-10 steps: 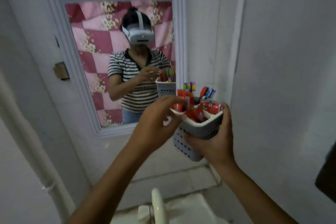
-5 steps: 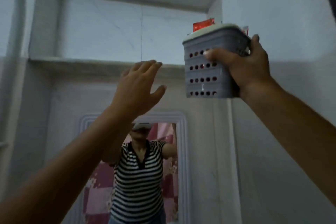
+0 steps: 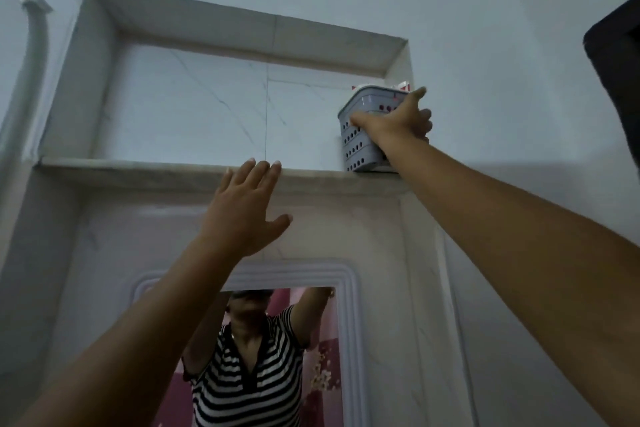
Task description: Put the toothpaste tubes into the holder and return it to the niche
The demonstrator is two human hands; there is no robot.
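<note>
Since half a second ago the holder (image 3: 360, 135) has travelled from mid-air beside the niche (image 3: 221, 97) to its right-hand end, and I am now watching its base settling on the niche's ledge (image 3: 138, 168), tucked against the right wall. The left hand (image 3: 242, 215) has also risen, and its fingertips are reaching up to the front lip of the ledge, near the middle of the niche.

Going from large to small: the niche is a wide tiled recess set high above the mirror (image 3: 277, 357). The holder is sitting at its far right, looking roughly upright. The right hand (image 3: 398, 125) is wrapping the holder's side, thumb across the perforated face and fingers round the far side, clamped on it. The left hand is spread flat with fingers apart, gripping nothing. Only slivers of the red toothpaste tubes (image 3: 401, 85) are peeking above the holder's rim.

I am judging the holder to be thin, stiff plastic, light even when loaded, and somewhat top-heavy with tubes standing in it. The perforated walls are giving good purchase, so holding it mid-height round the body seems right. I would be keeping it level and pushing it back from the ledge edge before letting go.
</note>
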